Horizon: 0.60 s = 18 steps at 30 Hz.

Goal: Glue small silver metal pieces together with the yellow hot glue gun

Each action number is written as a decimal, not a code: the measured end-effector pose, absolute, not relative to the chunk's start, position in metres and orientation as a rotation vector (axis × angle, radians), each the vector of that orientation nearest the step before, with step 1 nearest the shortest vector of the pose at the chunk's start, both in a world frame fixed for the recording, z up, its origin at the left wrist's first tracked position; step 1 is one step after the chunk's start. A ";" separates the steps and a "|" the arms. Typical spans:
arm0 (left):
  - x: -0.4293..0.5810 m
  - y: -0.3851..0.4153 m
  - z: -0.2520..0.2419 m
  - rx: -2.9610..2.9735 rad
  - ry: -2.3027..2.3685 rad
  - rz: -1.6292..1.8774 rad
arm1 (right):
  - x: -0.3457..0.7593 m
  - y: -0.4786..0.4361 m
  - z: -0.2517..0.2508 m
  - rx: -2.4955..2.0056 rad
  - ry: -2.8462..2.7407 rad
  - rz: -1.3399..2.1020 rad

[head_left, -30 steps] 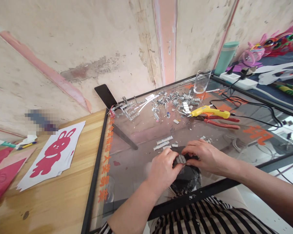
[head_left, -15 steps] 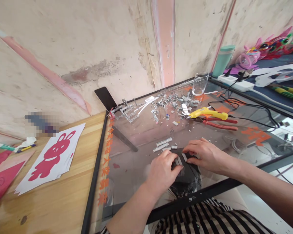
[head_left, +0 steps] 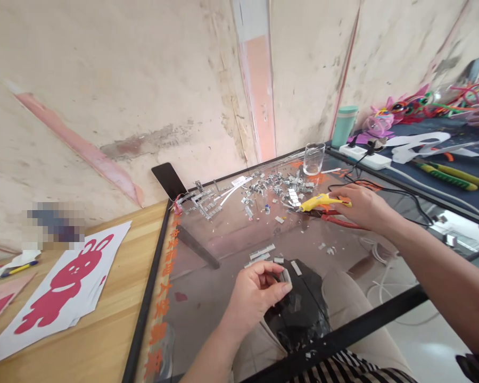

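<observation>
My left hand (head_left: pixel 257 293) is closed in a pinch on a small grey mirror tile (head_left: pixel 286 277), held just above the glass table (head_left: pixel 223 250) near its front edge. A black piece (head_left: pixel 303 298) with another tile on it lies right beside that hand. My right hand (head_left: pixel 365 206) reaches out to the right and rests on the yellow glue gun (head_left: pixel 319 201), fingers curled round its rear. Red-handled pliers (head_left: pixel 337 219) lie directly under the glue gun.
Several loose mirror tiles (head_left: pixel 279 186) are scattered at the table's far side, near an empty drinking glass (head_left: pixel 313 158) and a black phone (head_left: pixel 168 181). A power strip (head_left: pixel 365 156) with black cables sits at right. Rabbit cut-outs (head_left: pixel 59 287) lie on the wooden table at left.
My right hand has left the black piece and moved up and right onto the glue gun. My left hand stays by the piece, holding a tile. The view has tilted upward.
</observation>
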<state>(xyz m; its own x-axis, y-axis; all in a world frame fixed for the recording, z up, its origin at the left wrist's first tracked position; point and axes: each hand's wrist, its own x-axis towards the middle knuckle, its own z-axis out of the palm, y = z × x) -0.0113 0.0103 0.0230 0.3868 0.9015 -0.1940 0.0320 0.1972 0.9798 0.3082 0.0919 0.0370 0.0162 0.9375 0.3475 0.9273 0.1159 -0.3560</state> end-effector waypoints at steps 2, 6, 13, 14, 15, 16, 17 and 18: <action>-0.013 0.012 0.024 1.038 0.952 0.755 | 0.322 0.104 0.034 -1.869 -1.910 0.047; -0.014 0.014 0.029 0.813 0.905 0.797 | 0.328 0.116 0.033 -1.859 -2.015 0.200; -0.013 0.015 0.033 0.613 0.910 0.859 | 0.313 0.120 0.032 -1.839 -1.934 0.287; -0.013 0.016 0.033 0.599 0.922 0.878 | 0.311 0.119 0.033 -1.839 -1.893 0.283; -0.013 0.016 0.031 0.585 0.942 0.899 | 0.310 0.117 0.034 -1.845 -1.845 0.283; -0.014 0.018 0.030 0.567 0.955 0.927 | 0.309 0.116 0.037 -1.849 -1.781 0.281; -0.014 0.019 0.029 0.552 0.964 0.947 | 0.309 0.115 0.041 -1.845 -1.715 0.280; -0.015 0.022 0.027 0.538 0.965 0.950 | 0.307 0.113 0.046 -1.833 -1.651 0.286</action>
<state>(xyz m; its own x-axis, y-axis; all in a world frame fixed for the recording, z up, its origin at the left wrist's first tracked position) -0.0147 0.0215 0.0273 0.2342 0.8646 -0.4444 -0.4312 0.5021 0.7496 0.3073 0.1131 0.0456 0.1847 0.9493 0.2544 0.8087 0.0003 -0.5882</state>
